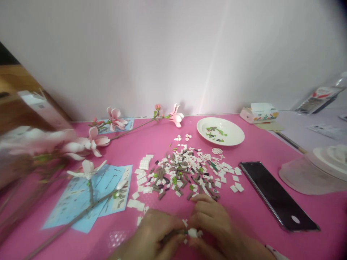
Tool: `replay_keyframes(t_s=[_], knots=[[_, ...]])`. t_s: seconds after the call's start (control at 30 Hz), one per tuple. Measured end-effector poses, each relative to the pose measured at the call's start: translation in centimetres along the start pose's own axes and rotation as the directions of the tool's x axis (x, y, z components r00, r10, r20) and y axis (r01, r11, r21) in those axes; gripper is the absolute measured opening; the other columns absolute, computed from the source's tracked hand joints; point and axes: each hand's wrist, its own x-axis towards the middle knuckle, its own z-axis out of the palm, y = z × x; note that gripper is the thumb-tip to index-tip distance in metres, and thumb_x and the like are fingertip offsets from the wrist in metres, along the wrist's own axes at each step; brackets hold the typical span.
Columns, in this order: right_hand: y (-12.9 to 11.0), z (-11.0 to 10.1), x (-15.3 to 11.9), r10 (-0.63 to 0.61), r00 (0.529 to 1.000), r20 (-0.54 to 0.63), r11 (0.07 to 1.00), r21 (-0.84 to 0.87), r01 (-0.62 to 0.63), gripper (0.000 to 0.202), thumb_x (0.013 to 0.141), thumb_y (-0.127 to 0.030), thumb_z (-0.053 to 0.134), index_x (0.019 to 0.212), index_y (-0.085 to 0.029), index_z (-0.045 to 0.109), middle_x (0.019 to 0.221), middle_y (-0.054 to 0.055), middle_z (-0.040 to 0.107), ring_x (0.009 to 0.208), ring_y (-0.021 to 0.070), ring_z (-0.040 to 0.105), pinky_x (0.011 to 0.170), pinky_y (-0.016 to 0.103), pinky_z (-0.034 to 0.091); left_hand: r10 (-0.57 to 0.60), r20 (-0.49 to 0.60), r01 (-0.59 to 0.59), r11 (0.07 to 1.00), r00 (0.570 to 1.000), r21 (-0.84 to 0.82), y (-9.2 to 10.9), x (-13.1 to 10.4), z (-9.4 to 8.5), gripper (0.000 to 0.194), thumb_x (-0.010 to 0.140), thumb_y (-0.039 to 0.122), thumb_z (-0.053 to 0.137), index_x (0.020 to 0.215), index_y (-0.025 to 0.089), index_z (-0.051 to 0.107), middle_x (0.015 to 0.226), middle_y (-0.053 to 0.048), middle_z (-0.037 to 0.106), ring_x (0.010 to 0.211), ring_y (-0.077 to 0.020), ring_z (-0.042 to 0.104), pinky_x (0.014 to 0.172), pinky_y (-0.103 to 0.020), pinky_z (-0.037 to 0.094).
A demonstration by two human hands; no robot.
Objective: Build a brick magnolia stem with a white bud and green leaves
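Observation:
Both hands are close together at the bottom centre. My left hand (159,234) is closed round a dark stem-like piece. The fingers of my right hand (211,227) pinch a small white piece (192,233) at that stem's end. More small white bits stick out around the joint. Just beyond the hands lies a spread pile of small white, brown and green bricks (181,169). Flat white tiles (136,204) are scattered to the left of it.
Blue instruction sheets (81,198) lie left under a brick flower branch (90,191). Pink blossoms (93,142) stand behind. A white plate (235,135) holds green pieces. Right are a black phone (276,195), tissue pack (258,113), translucent container (311,173) and bottle (320,97).

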Motion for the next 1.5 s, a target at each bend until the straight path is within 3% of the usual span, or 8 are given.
replay_keyframes(t_s=[0.23,0.37,0.47,0.83,1.0,1.17,1.33,1.5], knots=[[0.4,0.5,0.3,-0.041,0.999,-0.024,0.998,-0.045,0.04,0.043,0.1,-0.035,0.033,0.065,-0.019,0.052,0.057,-0.003,0.051,0.056,0.0113,0.051,0.093,0.034,0.045,-0.088,0.056,0.086,0.996,0.995,0.036,0.0,-0.9,0.1,0.012,0.087,0.019,0.053,0.088,0.022,0.065,0.072,0.0,0.072,0.063,-0.0157,0.063,0.064,-0.024,0.044],[0.4,0.3,0.0,-0.011,0.999,-0.03,1.0,-0.01,0.011,0.024,0.093,-0.036,0.047,0.08,-0.018,0.057,0.068,0.0,0.058,0.067,0.0155,0.056,0.094,0.037,0.044,-0.045,0.022,0.045,0.999,0.999,-0.014,0.1,-0.6,0.0,0.016,0.091,0.023,0.049,0.093,0.022,0.065,0.072,-0.001,0.073,0.059,-0.0138,0.063,0.061,-0.022,0.045],[0.2,0.1,-0.2,0.003,0.995,-0.1,1.0,-0.018,-0.005,0.006,0.083,-0.023,0.058,0.082,-0.018,0.055,0.07,0.001,0.058,0.071,0.0166,0.057,0.094,0.038,0.044,0.008,0.04,-0.005,0.998,0.999,-0.067,0.1,-0.2,-0.1,0.018,0.092,0.02,0.047,0.093,0.021,0.064,0.072,0.0,0.073,0.057,-0.0117,0.064,0.057,-0.019,0.045],[0.5,0.4,-0.2,-0.04,0.996,-0.074,0.999,-0.015,0.039,0.023,0.094,-0.025,0.046,0.073,-0.02,0.051,0.059,-0.004,0.052,0.057,0.0112,0.052,0.095,0.033,0.043,0.01,0.025,-0.011,1.0,1.0,0.029,-0.1,-0.6,-0.1,0.02,0.09,0.021,0.047,0.083,0.018,0.065,0.07,-0.003,0.073,0.058,-0.0151,0.064,0.057,-0.023,0.044],[0.2,0.1,-0.3,0.004,0.998,-0.069,1.0,-0.005,-0.004,0.007,0.084,-0.025,0.058,0.085,-0.018,0.056,0.071,0.001,0.06,0.072,0.0161,0.059,0.098,0.036,0.042,0.003,0.016,-0.002,0.999,1.0,-0.05,0.0,-0.4,-0.1,0.017,0.091,0.02,0.049,0.096,0.02,0.065,0.074,-0.001,0.075,0.058,-0.012,0.065,0.059,-0.019,0.046],[-0.1,0.1,-0.3,-0.006,0.997,-0.076,1.0,-0.03,0.004,0.003,0.084,-0.02,0.059,0.083,-0.019,0.057,0.069,-0.001,0.061,0.074,0.0157,0.06,0.099,0.034,0.041,-0.078,0.067,0.079,0.997,0.995,-0.007,-0.2,-1.1,0.1,0.017,0.09,0.023,0.053,0.098,0.025,0.067,0.081,-0.001,0.076,0.069,-0.0153,0.068,0.067,-0.022,0.051],[-0.3,0.2,-0.5,0.024,0.999,-0.023,0.998,-0.065,-0.025,0.022,0.095,-0.028,0.044,0.081,-0.019,0.06,0.07,0.0,0.062,0.072,0.0146,0.059,0.098,0.034,0.041,-0.23,0.107,0.227,0.973,0.967,0.04,-0.4,-2.0,0.4,0.022,0.087,0.028,0.059,0.108,0.032,0.066,0.09,-0.001,0.074,0.08,-0.0168,0.068,0.073,-0.024,0.054],[-0.3,0.2,-0.7,0.061,0.998,-0.027,0.996,-0.066,-0.063,0.022,0.093,-0.034,0.048,0.083,-0.019,0.059,0.072,0.001,0.062,0.075,0.0162,0.059,0.095,0.035,0.043,-0.234,0.03,0.233,0.972,0.972,0.032,-0.5,-2.2,0.7,0.017,0.086,0.024,0.058,0.099,0.028,0.068,0.085,-0.002,0.074,0.078,-0.0177,0.068,0.072,-0.026,0.056]])
